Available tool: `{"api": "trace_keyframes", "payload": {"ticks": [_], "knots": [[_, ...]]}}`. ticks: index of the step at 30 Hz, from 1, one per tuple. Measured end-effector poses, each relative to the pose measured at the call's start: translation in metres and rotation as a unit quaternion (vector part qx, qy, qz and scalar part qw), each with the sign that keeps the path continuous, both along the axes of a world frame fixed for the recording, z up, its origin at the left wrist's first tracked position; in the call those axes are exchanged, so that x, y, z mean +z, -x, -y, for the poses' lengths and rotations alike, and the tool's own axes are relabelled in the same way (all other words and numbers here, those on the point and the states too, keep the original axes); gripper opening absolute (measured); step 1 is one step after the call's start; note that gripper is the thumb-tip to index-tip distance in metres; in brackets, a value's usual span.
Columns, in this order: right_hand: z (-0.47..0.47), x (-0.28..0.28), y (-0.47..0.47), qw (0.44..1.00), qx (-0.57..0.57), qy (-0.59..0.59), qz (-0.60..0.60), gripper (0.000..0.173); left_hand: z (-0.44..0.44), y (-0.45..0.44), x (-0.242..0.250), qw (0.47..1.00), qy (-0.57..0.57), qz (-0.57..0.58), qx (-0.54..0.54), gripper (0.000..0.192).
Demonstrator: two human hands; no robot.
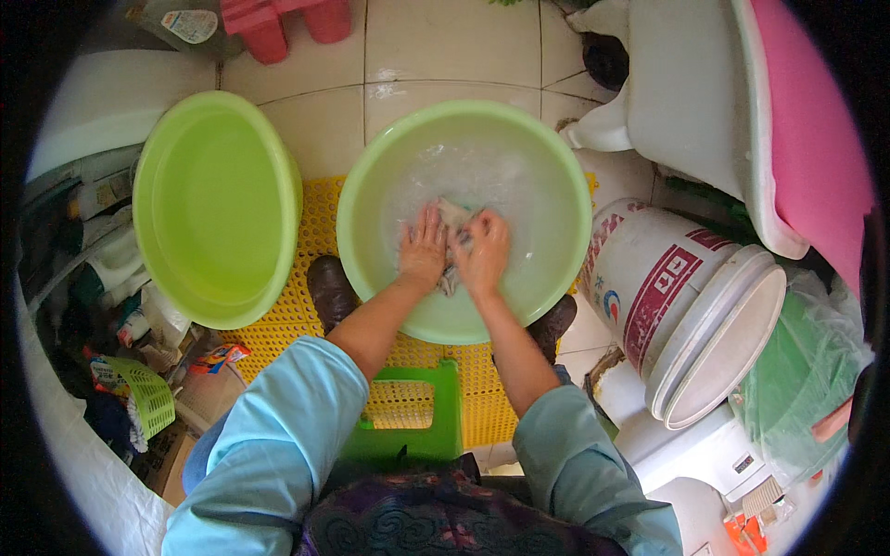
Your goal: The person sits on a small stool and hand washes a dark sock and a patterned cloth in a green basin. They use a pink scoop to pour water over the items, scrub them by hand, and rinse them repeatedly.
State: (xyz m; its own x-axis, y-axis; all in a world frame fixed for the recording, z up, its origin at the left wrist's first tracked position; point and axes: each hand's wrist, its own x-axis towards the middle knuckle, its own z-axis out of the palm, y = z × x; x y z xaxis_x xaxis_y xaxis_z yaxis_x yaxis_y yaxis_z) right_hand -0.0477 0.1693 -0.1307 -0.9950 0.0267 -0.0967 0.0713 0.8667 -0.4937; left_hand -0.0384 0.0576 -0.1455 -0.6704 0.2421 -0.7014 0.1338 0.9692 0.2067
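A light green plastic basin [466, 326] stands before me with cloudy, sudsy water in it. My left hand [422, 249] lies palm down in the basin, its fingers stretched out flat against the left side of a wet, pale cloth [453, 212]. On the cloth's other side, my right hand [483, 251] has its fingers curled and grips a bunched part. Dark patches show on the cloth between the hands. Much of it is hidden under the fingers, and its full shape cannot be made out.
A second green basin [215, 208] holding clear liquid stands left. Yellow perforated mats [323, 208] cover floor tiles. A green plastic stool [448, 410] is below me. A lidded white bucket [667, 292] and a pink-topped white object [695, 104] stand right. Clutter, including a green plastic basket [149, 396], lines the left.
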Motion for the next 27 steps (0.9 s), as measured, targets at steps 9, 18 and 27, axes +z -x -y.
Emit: {"api": "trace_keyframes", "payload": {"ticks": [9, 18, 27], "knots": [[-0.018, -0.063, 0.045, 0.99, 0.015, -0.088, 0.107, 0.03, 0.007, 0.009, -0.001, 0.997, -0.055, -0.053, -0.018, 0.059], [-0.036, -0.024, 0.052, 0.985, -0.134, 0.106, -0.016, 0.043, -0.009, 0.027, 0.05, 0.732, -0.233, -0.071, 0.636, 0.058], [-0.02, 0.002, -0.001, 0.735, -0.421, 0.515, 0.131, 0.031, 0.001, 0.026, 0.03, 0.71, -0.275, 0.142, 0.633, 0.078]]}}
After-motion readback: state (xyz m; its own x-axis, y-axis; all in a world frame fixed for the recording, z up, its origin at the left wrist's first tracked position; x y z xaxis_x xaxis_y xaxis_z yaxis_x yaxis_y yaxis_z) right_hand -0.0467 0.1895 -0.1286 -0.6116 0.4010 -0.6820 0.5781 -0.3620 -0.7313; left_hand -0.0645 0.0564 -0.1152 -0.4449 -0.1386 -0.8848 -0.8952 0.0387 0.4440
